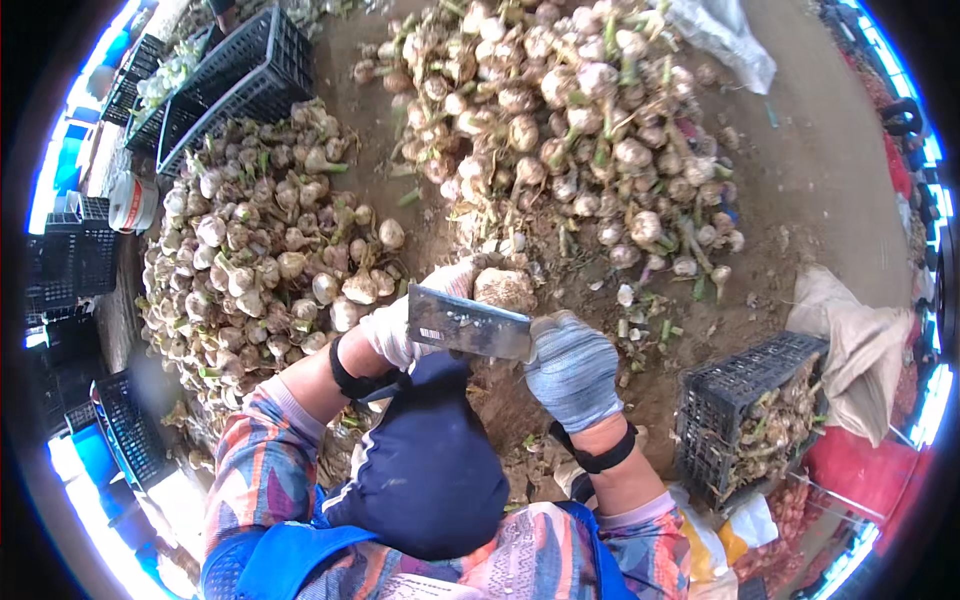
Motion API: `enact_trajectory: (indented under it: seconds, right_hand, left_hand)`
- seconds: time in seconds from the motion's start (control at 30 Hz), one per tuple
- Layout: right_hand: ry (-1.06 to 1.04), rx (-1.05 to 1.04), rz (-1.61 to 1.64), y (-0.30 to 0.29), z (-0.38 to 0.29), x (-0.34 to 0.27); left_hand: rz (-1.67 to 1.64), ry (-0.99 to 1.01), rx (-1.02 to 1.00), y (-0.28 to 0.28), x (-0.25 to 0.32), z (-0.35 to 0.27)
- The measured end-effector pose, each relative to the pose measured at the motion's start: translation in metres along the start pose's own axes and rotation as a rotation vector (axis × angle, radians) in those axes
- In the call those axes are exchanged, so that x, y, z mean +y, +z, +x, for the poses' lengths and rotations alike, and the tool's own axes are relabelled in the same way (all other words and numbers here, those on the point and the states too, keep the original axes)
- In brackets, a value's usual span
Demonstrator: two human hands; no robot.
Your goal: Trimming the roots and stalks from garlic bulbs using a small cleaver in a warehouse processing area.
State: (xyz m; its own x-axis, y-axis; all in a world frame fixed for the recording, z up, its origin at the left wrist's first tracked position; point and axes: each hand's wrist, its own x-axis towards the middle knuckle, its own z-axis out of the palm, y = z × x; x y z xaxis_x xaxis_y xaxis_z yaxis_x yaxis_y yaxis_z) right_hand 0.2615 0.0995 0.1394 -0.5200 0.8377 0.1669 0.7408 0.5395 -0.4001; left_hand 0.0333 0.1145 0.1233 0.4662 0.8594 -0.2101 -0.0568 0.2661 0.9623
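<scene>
My left hand (451,282), in a white knit glove, curls around a brown, soil-coated garlic bulb (504,290). A wide-bladed cleaver (471,324) passes in front of the left palm and hides part of it. Its handle is inside my right hand (574,367), which wears a grey-blue striped glove. The blade lies just below the bulb in the picture; whether they touch is not clear. Beyond both hands spreads a large heap of garlic (555,127) with stalks and soil. To the left is a second heap of garlic (255,247), mostly with short stems.
Black plastic crates (232,82) stand at upper left, near a white bucket (133,202). At right, a tilted black crate (739,420) holds stalky scraps, with a beige cloth (855,337) beside it. Cut stem pieces (666,330) litter the dirt floor. Dark blue fabric (427,465) covers my lap.
</scene>
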Motion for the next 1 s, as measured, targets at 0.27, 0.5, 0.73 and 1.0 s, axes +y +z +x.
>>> enact_trajectory:
  seconds: [0.27, 0.5, 0.73, 1.0]
  right_hand:
    - [-0.127, 0.172, -0.04, -0.047, -0.021, -0.028]
    - [0.411, 0.072, -0.258, -0.058, -0.038, 0.044]
    - [0.58, 0.127, 0.12, -0.007, -0.076, 0.074]
    - [0.222, -0.091, 0.263, 0.022, 0.004, 0.03]
  left_hand:
    - [0.252, 0.352, 0.016, 0.025, 0.033, -0.044]
    - [0.601, 0.196, -0.288, 0.072, 0.106, -0.08]
    - [0.794, 0.254, -0.021, 0.026, 0.062, -0.032]
    - [1.147, 0.29, -0.225, 0.014, -0.015, 0.01]
